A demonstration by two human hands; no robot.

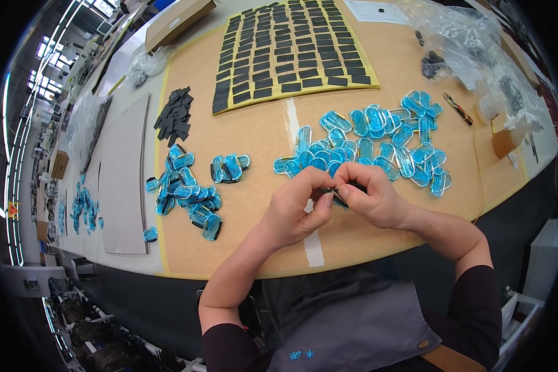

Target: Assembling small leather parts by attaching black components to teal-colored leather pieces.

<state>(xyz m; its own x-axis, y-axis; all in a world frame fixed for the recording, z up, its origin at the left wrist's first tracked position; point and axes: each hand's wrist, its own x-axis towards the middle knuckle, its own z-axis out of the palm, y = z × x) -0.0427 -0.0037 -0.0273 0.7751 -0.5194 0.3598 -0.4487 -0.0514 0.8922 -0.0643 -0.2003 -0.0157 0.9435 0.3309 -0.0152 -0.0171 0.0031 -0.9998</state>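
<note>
Nearest you: the surface (279, 264)'s curved front edge, bare room between it and your hands, just a white tape strip (314, 249) there. Your left hand (299, 206) and right hand (378, 197) are nearly together, thumbs and fingertips pinched narrow on one small dark piece (337, 196); some blue shows under it, rest hidden by your fingers. Just beyond your hands, reaching right: loose pile of blue ovals (405, 162). Off to your left, well apart: black-edged blue ovals (195, 195), smaller clump (232, 167) between that and your hands. Open surface left of your left hand and right of your right. Farther: pliers (458, 109) right, black strips (175, 118) left, yellow sheet (276, 94) with black rectangles in rows.
</note>
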